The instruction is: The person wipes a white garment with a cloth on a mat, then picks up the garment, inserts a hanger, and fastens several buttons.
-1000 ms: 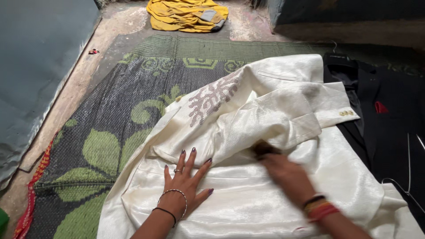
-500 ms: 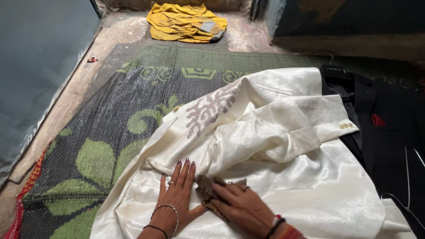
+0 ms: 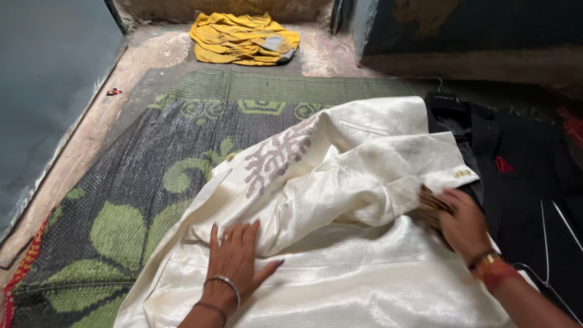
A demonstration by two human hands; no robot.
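Observation:
A shiny cream jacket [image 3: 340, 182] with a brown embroidered patch lies spread on a dark mat [image 3: 152, 164] with green leaf patterns. My left hand [image 3: 237, 258] rests flat on the jacket's lower part, fingers spread, a ring and bangle on it. My right hand [image 3: 461, 222] is at the jacket's right edge, just below the buttoned sleeve cuff [image 3: 455, 173], gripping a small brown cloth [image 3: 430, 203] pressed against the fabric.
A black jacket [image 3: 516, 176] with a red pocket square lies to the right, with a wire hanger [image 3: 549, 243] on it. A crumpled yellow cloth [image 3: 243, 39] sits on the floor at the back. Dark walls stand at the left and back right.
My right hand has swept the brown cloth from beside my left hand out to the jacket's right edge. My left hand stays pressed on the jacket. The view has shifted slightly.

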